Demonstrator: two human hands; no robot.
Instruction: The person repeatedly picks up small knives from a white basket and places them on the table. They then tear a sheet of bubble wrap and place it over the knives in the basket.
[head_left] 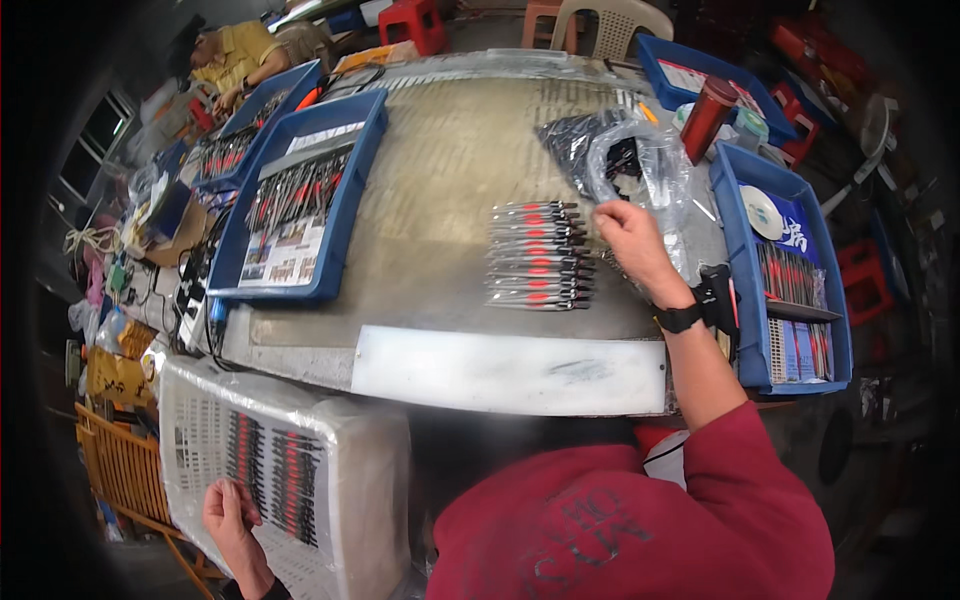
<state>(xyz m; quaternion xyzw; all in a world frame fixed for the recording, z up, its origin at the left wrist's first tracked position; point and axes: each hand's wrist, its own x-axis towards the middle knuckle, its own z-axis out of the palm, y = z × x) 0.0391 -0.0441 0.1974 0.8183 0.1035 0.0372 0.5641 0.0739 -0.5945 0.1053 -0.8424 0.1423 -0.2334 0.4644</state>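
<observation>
A row of slim pen-like pieces (538,255), silver with red middles and dark ends, lies stacked side by side on the worktable. Just right of their dark ends is my right hand (632,243), its fingers curled together; anything in them is too small to make out. An open clear plastic bag (655,170) with dark contents lies beyond that hand. Down at the left, my left hand (232,515) is over a white plastic crate (365,480), fingers bent inward beside rows of similar black-and-red pieces (293,485). Whatever its fingertips hold is hidden.
A white board (510,370) lies along the table's near edge. One blue tray (340,235) of pieces stands left, another blue tray (735,215) right. A dark red bottle (708,120) stands at the back right. Far left, another person (240,60) sits by trays.
</observation>
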